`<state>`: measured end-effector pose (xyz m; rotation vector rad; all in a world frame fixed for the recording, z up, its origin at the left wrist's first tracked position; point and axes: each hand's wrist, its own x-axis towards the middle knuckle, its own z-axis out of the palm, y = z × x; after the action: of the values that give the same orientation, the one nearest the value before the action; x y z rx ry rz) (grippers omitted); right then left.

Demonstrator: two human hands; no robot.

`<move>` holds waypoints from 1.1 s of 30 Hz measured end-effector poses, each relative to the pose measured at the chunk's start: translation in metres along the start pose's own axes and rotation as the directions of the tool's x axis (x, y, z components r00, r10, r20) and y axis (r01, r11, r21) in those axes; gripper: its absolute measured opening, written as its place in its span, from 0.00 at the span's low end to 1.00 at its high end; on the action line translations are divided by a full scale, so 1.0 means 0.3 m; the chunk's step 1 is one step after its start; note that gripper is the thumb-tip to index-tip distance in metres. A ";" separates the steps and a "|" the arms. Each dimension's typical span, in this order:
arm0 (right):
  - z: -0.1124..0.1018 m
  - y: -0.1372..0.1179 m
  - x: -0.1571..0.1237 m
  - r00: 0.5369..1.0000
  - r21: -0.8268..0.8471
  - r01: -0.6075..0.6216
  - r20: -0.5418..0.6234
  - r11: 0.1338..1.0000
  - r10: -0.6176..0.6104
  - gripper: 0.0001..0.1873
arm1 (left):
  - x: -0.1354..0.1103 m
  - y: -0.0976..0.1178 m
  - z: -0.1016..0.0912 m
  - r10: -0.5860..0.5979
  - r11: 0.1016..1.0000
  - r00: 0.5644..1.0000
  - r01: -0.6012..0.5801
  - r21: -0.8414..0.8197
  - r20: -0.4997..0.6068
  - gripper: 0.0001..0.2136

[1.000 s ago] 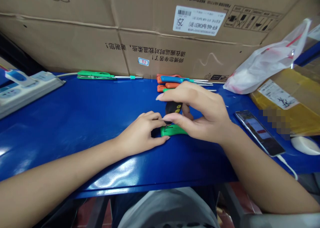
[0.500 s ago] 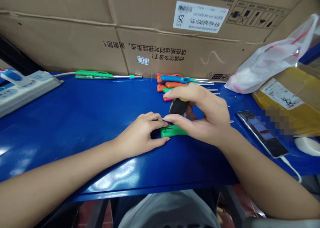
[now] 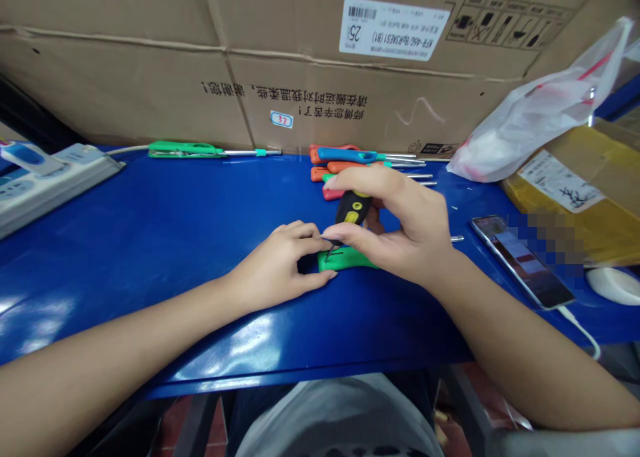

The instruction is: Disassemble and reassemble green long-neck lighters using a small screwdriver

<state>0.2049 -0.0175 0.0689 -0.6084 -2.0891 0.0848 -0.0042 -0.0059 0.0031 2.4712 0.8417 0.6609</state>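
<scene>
A black and yellow screwdriver is in my right hand, its handle between thumb and fingers. The shaft slants down to the left end of a green long-nosed lighter lying on the blue table. My left hand pinches that end, index finger on the far side near the screwdriver tip and thumb along the near edge. The middle of the lighter is hidden under my right hand; a bit of metal tube shows beyond it. Whether the tip sits in a screw cannot be made out.
Several coloured long-nosed lighters lie behind my hands, and a green one by the cardboard box. A power strip is at left. A phone, white mouse, taped parcel and plastic bag stand right.
The screwdriver handle has turned in my right hand, so its yellow marks now face up. My left hand stays on the lighter. The whole view has shifted slightly.
</scene>
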 end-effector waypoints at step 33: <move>-0.030 0.009 -0.002 0.987 0.046 -0.077 0.145 0.996 0.069 0.18 | 0.000 0.002 -0.002 -0.008 1.000 1.000 0.008 -0.025 -0.014 0.10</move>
<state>0.2134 -0.0170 0.0727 -0.6648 -2.1956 0.2295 -0.0041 -0.0062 0.0040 2.4424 0.8428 0.6826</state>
